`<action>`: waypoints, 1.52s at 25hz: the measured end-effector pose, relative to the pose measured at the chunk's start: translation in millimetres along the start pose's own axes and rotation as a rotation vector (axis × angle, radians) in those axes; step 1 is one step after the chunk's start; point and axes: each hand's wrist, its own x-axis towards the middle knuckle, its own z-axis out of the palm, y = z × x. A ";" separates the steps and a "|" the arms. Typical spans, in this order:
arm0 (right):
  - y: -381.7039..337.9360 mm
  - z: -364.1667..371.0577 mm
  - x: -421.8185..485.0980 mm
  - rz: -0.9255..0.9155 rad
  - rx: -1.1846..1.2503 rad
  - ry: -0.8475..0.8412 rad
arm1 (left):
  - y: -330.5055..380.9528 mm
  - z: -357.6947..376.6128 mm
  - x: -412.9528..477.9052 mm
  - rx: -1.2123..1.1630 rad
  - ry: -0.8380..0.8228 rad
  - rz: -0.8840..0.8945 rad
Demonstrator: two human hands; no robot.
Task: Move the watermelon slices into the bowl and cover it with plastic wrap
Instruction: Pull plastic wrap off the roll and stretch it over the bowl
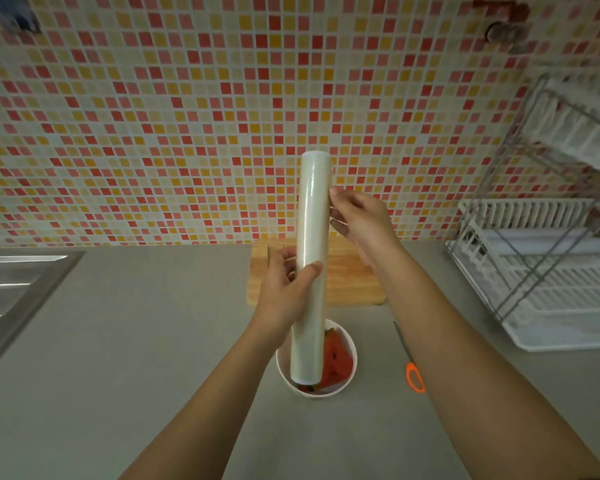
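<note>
A long roll of plastic wrap (311, 258) is held upright in front of me, above the counter. My left hand (284, 289) grips its lower half. My right hand (357, 216) touches the roll's right side higher up, fingertips pinched at the film's edge. Below the roll stands a white bowl (350, 344) with red watermelon slices (336, 362) inside; the roll's bottom end hides the bowl's left part.
A wooden cutting board (354, 278) lies behind the bowl near the tiled wall. Orange-handled scissors (413, 368) lie right of the bowl. A white dish rack (548, 271) fills the right side. A steel sink (18, 289) is at the far left.
</note>
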 end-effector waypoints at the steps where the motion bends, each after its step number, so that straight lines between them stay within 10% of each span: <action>1: 0.1 -0.4 -0.4 -0.017 0.029 0.014 | -0.7 0.0 -0.7 0.000 -0.002 0.011; 17: -23.6 10.1 -13.4 -0.412 -0.101 0.203 | 8.5 7.9 -14.8 0.187 0.000 0.214; 23: -32.1 9.7 -14.9 -0.196 0.123 0.230 | 6.7 9.8 -18.4 0.174 0.034 0.261; 29: -16.4 -6.0 -33.4 -0.110 0.021 -0.115 | 7.2 3.7 -11.6 0.157 0.081 0.279; 38: -3.4 -13.4 -45.1 -0.118 0.013 0.012 | 22.4 4.6 -8.8 0.200 0.091 0.334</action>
